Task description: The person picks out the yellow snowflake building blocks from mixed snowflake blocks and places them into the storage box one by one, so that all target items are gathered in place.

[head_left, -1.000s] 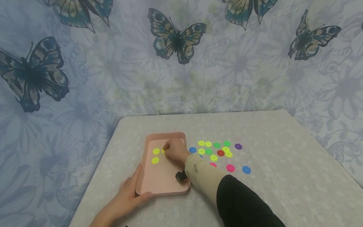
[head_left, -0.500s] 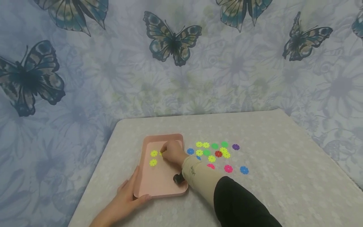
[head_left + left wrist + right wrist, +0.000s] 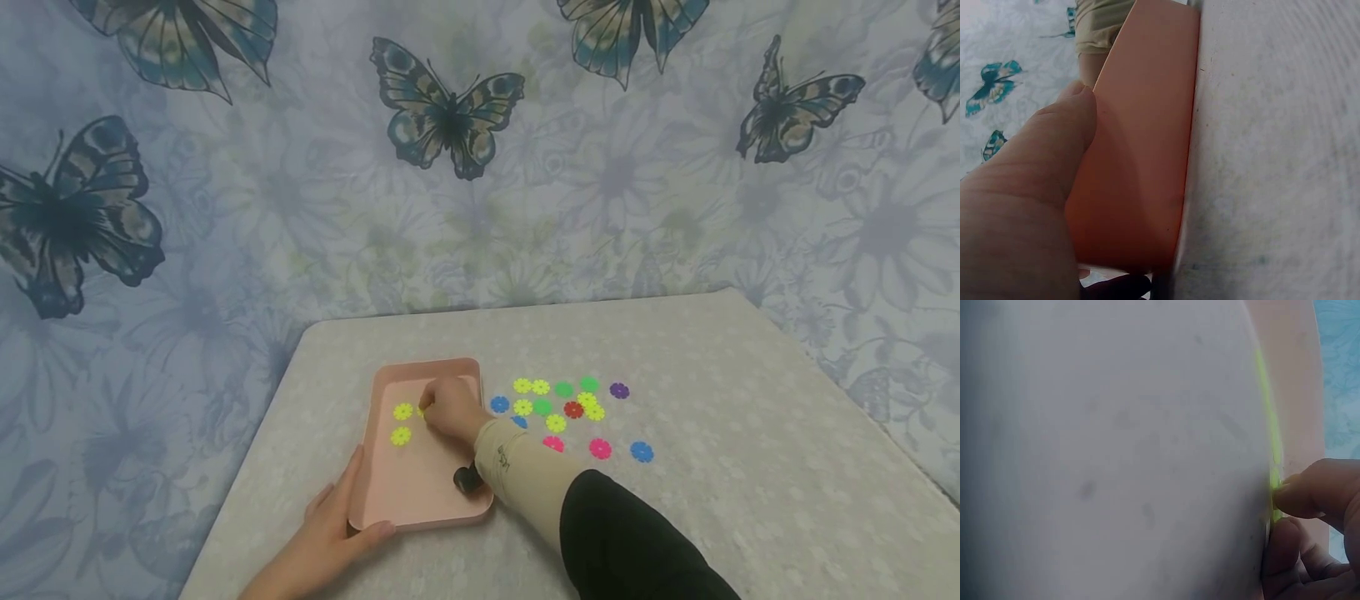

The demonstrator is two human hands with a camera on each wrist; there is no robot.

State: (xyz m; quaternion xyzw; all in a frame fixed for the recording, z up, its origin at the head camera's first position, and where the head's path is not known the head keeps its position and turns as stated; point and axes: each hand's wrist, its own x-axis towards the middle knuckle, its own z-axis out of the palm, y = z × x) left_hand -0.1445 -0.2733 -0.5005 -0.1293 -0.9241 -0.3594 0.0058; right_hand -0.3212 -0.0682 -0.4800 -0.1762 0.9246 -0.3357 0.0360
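Observation:
A pink tray [image 3: 420, 492] lies on the left part of the table. My left hand [image 3: 322, 529] holds its near left corner, fingers along the left side and thumb against the near wall. In the left wrist view the thumb [image 3: 1054, 137] presses on the tray wall [image 3: 1141, 125]. Inside the tray, my right hand [image 3: 453, 408] pinches a yellow flower-shaped disc [image 3: 1270, 419] at the tray floor, as the right wrist view shows. The hand covers most of that disc in the head view. Two more yellow discs, one [image 3: 403, 412] above the other [image 3: 401, 436], lie to its left.
Right of the tray, several flower-shaped discs lie scattered: yellow [image 3: 556, 423], green [image 3: 542, 407], blue [image 3: 641, 452], pink [image 3: 600, 448], red [image 3: 573, 409] and purple [image 3: 619, 390]. A butterfly-patterned wall [image 3: 480, 250] stands behind the table [image 3: 750, 500]. A black camera [image 3: 467, 480] hangs under the right wrist.
The head view has shifted slightly, so everything appears a little lower and further left. Both hands keep their places at the tray, and the discs have not moved on the table.

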